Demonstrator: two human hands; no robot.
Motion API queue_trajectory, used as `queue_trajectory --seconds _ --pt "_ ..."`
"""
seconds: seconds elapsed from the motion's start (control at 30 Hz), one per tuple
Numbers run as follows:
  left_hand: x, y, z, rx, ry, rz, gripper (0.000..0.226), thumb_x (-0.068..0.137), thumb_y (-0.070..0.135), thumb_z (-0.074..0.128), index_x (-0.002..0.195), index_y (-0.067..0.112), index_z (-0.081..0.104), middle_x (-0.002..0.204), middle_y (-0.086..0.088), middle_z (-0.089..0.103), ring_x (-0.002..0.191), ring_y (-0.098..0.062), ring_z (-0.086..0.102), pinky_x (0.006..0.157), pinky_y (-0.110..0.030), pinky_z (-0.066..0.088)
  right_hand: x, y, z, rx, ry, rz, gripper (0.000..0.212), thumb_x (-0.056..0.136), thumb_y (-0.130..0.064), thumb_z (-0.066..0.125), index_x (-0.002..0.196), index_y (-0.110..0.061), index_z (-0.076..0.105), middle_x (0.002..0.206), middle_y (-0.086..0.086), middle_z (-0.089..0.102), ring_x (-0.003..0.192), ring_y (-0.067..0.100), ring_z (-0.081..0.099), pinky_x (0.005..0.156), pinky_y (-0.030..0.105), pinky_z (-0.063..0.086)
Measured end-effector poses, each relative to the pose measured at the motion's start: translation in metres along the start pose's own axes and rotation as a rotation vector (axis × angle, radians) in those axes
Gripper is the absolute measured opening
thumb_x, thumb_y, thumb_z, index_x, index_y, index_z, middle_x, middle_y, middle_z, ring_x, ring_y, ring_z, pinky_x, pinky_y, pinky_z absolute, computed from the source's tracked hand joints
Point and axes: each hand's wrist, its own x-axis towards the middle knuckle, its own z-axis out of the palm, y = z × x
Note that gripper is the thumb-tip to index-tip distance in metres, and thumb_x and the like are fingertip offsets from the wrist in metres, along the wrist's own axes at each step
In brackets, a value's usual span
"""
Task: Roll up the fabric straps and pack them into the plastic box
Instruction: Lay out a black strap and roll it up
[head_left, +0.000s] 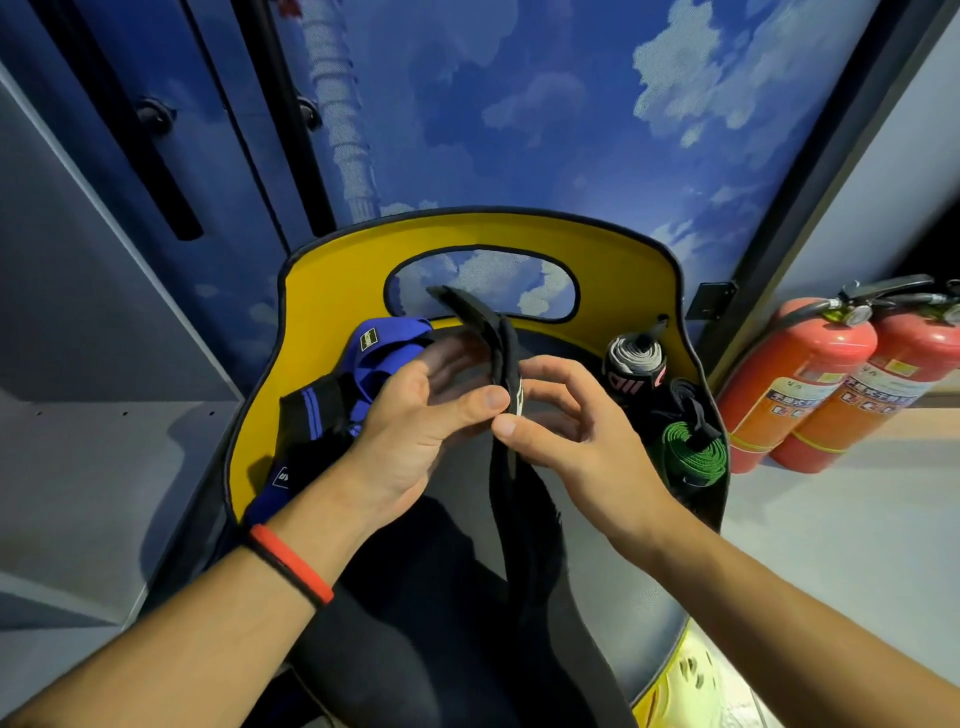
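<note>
A long black fabric strap (501, 338) stands up between my hands, its upper end curling back toward the far side, its lower length hanging down over the black seat. My left hand (415, 415) pinches it near a white label with thumb and fingers. My right hand (561, 415) pinches the same spot from the right side. Loose blue and black straps (374, 358) lie in a heap at the left of the seat. Rolled straps sit at the right: a grey-black roll (631, 364) and a green roll (693, 452). No plastic box is visible.
A yellow chair back (332, 280) with a cut-out handle rises behind the seat. Two red fire extinguishers (810, 384) lean on the floor at the right. A grey shelf unit (93, 364) stands on the left, and a blue sky-printed wall is behind.
</note>
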Motion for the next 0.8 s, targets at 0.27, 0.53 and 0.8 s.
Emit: queue_trajectory --seconds 0.27,0.53,0.8 --pt "0.001 -0.001 -0.002 -0.014 -0.023 0.007 0.068 0.077 0.005 0.079 0.138 0.016 0.051 0.136 -0.011 0.065 0.126 -0.033 0.062 0.106 -0.052 0.048 0.000 -0.008 -0.003 -0.096 -0.027 -0.033 0.048 0.073 -0.042 0.083 0.117 -0.034 0.067 0.112 -0.007 0.072 0.102 0.018 0.071 0.099 0.047 0.055" --pt "0.001 -0.001 -0.002 0.016 -0.099 -0.046 0.059 0.084 0.007 0.071 0.141 0.011 0.056 0.137 -0.012 0.065 0.131 -0.026 0.059 0.116 -0.048 0.040 0.006 -0.006 -0.009 -0.156 -0.076 -0.029 0.071 0.070 -0.054 0.086 0.134 -0.032 0.065 0.121 -0.009 0.073 0.114 0.011 0.068 0.103 0.044 0.054" --pt "0.003 -0.009 0.003 0.043 0.010 -0.039 0.062 0.076 0.018 0.082 0.134 0.013 0.061 0.128 -0.005 0.071 0.124 -0.021 0.065 0.109 -0.044 0.047 0.006 -0.001 0.006 -0.340 -0.043 -0.063 0.046 0.086 -0.036 0.078 0.116 -0.066 0.061 0.110 -0.028 0.071 0.106 0.000 0.067 0.098 0.021 0.051"
